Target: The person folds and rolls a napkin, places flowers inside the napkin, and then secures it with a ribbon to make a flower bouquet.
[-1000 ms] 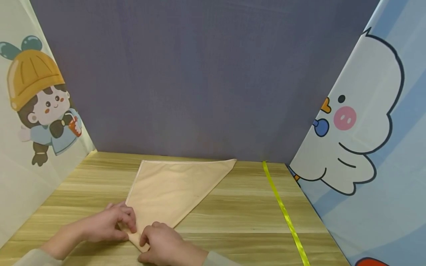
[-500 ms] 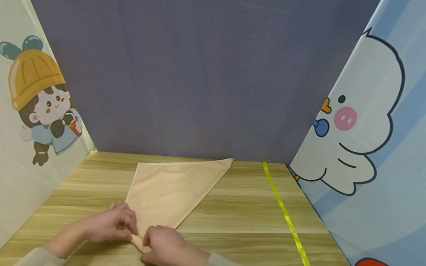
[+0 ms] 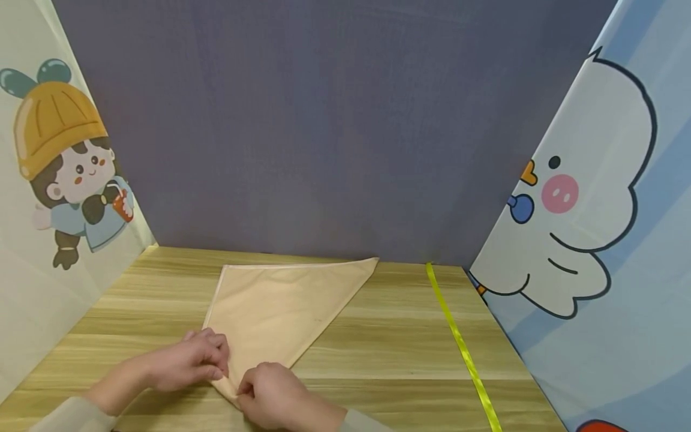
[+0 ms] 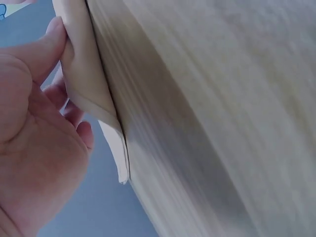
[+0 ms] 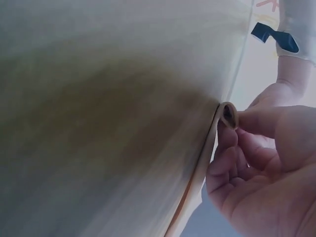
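A peach-coloured cloth (image 3: 281, 312) lies in a roughly triangular shape, one long corner reaching to the far right. Its near edge is turned up into a small roll (image 4: 89, 74). My left hand (image 3: 186, 363) pinches the left part of this roll, thumb on the near side. At the roll's right end my right hand (image 3: 275, 396) pinches it between thumb and curled fingers. In the right wrist view the hollow rolled end (image 5: 228, 114) shows between thumb and fingertips, close to the tabletop.
A yellow ribbon (image 3: 464, 348) runs lengthwise down the right side of the wood-grain table (image 3: 388, 360). A dark grey panel (image 3: 324, 132) stands behind, with printed cartoon panels at left (image 3: 32, 324) and right (image 3: 588, 144).
The cloth's far edge has shifted slightly left and towards me. Both hands have moved a little to the right, and the near edge is rolled slightly further.
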Available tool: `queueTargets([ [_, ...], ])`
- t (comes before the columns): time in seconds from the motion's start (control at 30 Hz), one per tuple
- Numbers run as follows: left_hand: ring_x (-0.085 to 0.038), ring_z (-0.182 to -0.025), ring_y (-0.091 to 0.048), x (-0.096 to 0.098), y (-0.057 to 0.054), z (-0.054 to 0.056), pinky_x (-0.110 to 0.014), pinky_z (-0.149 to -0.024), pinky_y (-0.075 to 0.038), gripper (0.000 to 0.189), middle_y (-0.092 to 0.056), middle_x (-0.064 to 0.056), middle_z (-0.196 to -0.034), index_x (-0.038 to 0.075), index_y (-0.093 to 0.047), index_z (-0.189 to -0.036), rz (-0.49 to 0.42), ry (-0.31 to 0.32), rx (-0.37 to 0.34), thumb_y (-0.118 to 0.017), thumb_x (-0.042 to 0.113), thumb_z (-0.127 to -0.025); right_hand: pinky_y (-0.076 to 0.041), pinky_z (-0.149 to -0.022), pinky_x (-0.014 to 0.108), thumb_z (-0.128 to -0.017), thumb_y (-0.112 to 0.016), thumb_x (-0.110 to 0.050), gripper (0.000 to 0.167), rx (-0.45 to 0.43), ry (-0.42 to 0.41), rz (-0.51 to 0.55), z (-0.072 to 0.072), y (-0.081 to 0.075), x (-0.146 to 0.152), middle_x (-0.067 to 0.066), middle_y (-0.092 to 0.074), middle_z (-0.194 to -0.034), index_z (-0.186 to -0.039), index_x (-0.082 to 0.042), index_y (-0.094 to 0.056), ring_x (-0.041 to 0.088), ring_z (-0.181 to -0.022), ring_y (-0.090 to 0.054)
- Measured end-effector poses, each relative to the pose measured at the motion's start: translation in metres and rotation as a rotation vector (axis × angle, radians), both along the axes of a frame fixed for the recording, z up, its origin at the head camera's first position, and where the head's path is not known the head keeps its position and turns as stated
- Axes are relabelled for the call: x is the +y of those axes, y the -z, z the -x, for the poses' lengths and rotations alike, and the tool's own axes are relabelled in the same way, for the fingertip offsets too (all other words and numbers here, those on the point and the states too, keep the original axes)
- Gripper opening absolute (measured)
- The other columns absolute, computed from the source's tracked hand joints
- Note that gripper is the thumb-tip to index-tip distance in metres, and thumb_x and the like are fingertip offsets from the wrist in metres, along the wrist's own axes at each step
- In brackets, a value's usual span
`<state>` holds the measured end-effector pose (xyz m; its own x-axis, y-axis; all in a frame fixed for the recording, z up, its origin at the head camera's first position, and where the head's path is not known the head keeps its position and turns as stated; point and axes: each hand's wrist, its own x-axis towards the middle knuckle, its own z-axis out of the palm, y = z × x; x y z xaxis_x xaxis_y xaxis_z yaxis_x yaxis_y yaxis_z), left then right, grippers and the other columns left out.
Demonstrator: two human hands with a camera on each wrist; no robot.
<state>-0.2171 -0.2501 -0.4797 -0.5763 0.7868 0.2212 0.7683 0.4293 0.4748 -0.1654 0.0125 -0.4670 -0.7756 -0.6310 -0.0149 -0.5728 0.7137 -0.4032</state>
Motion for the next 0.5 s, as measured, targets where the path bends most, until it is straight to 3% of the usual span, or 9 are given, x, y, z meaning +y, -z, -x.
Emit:
queueTargets([
  [0.23, 0.004, -0.094, -0.043, 0.0041, 0.0041, 0.0004, -0.028, -0.080, -0.020, 0.009, -0.064, 0.023, -0.097, 0.035, -0.071, -0.102, -0.018, -0.023, 0.001, -0.072, 0.025, -0.102, -0.048, -0.069, 0.011, -0.104, -0.072, -0.023, 0.007, -0.051, 0.034, 0.011, -0.0004, 0.0013, 0.0027, -0.019, -0.077, -0.094, -0.110, -0.027, -0.072, -0.009, -0.076, -0.059],
  [0.37, 0.004, -0.092, -0.043, 0.0048, 0.0055, 0.0017, -0.028, -0.082, -0.018, 0.010, -0.064, 0.024, -0.095, 0.034, -0.069, -0.100, -0.021, -0.048, -0.028, -0.075, 0.026, -0.101, -0.044, -0.067, 0.009, -0.099, -0.074, -0.020, 0.010, -0.034, 0.016, 0.033, 0.0011, 0.0006, 0.0041, -0.021, -0.074, -0.084, -0.105, -0.027, -0.077, -0.011, -0.071, -0.054],
  [0.5, 0.004, -0.097, -0.043, 0.0053, 0.0057, 0.0009, -0.030, -0.087, -0.021, 0.010, -0.062, 0.024, -0.098, 0.038, -0.072, -0.097, -0.004, -0.067, 0.019, -0.078, 0.031, -0.100, -0.041, -0.065, 0.008, -0.097, -0.077, -0.021, 0.010, -0.019, -0.003, 0.037, 0.0033, 0.0007, 0.0040, -0.023, -0.066, -0.075, -0.099, -0.028, -0.084, -0.011, -0.067, -0.050],
])
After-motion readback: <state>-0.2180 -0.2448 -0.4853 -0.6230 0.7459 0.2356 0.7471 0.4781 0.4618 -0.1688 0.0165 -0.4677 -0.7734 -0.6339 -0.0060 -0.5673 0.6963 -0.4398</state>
